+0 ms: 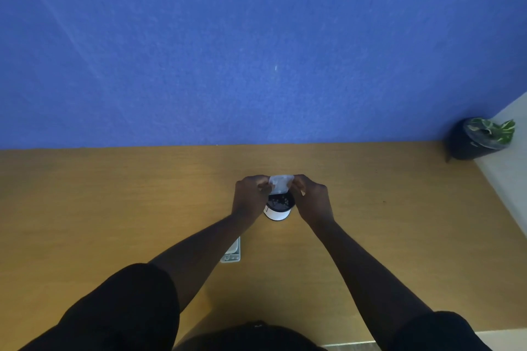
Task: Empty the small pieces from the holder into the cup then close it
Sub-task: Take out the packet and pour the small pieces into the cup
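A small clear holder (280, 184) is held tipped over a white cup (277, 213) with a dark inside, in the middle of the wooden table (114, 208). Small pale pieces (279, 202) lie in the cup. My left hand (249, 196) grips the holder's left side and my right hand (309, 198) grips its right side, both just above the cup's rim. A pale flat lid-like piece (232, 253) lies on the table under my left forearm, partly hidden.
A blue wall (256, 51) rises right behind the table's far edge. A dark pot with a green plant (482, 138) stands at the far right corner, beside a white ledge (510, 174).
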